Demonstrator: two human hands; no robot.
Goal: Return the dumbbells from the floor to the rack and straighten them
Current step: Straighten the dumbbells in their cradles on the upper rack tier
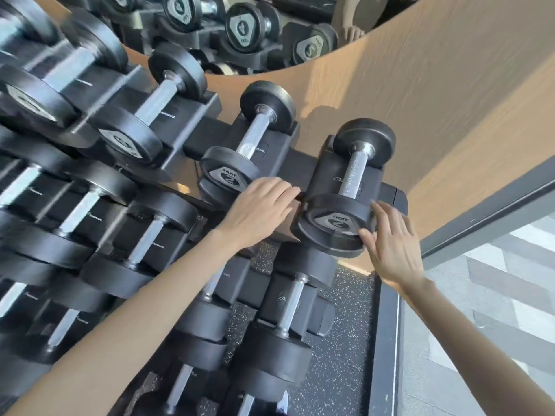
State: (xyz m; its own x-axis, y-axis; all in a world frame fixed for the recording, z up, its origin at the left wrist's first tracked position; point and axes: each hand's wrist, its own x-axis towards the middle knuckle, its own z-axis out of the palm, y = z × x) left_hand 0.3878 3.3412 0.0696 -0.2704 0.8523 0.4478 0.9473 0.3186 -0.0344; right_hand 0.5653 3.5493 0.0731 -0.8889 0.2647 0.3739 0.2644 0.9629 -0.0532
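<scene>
Centre-right of frame: end dumbbell [348, 187] marked 2 sits in its cradle on the rack's [207, 136] top tier. Right hand [393, 244] spread, fingers against the near head's right edge. Left hand [258, 211] flat, fingers together, resting just left of that head, beside 2nd dumbbell [246, 142] w/ a 2. Neither hand grips. Lower tiers full, lower left.

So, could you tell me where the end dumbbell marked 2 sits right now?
The end dumbbell marked 2 sits in the last cradle on the rack's top tier, right of its twin, between the left hand and right hand.
</scene>
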